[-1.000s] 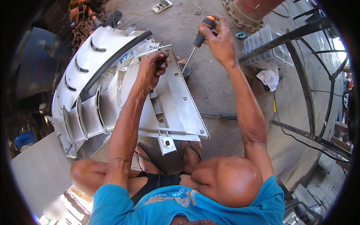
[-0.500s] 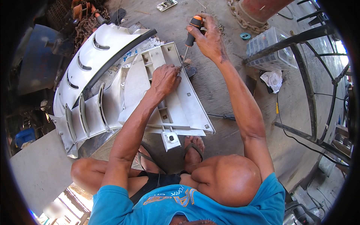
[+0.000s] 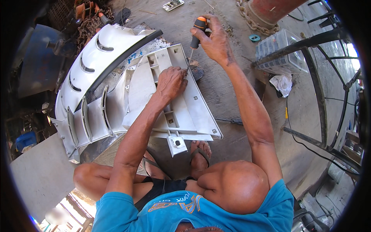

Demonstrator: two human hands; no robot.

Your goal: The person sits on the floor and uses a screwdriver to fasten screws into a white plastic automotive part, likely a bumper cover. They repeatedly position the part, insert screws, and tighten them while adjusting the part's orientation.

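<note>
My right hand [image 3: 216, 44] grips the black and orange handle of a screwdriver [image 3: 196, 35]. The shaft points down to the edge area of a white plastic vehicle panel [image 3: 193, 112], ribbed and with square holes. Beside the tip, my left hand [image 3: 171, 83] rests on the panel with its fingers curled together. What those fingers pinch, if anything, is hidden. To the left, another curved white panel part [image 3: 83, 58] with slots and a dark edge leans against the slatted portion of the piece. A tab with a round hole [image 3: 177, 143] sticks out near my feet.
On the right stand a clear plastic organizer box [image 3: 282, 50] and a black metal frame [image 3: 317, 96]. A second screwdriver-like tool [image 3: 234, 121] lies beside the panel. Rusty chains [image 3: 87, 33] pile up at far left, and a red cylinder [image 3: 270, 11] stands at far right.
Almost nothing differs. The screwdriver handle and my right hand have shifted very slightly; my left hand keeps its place on the panel.
</note>
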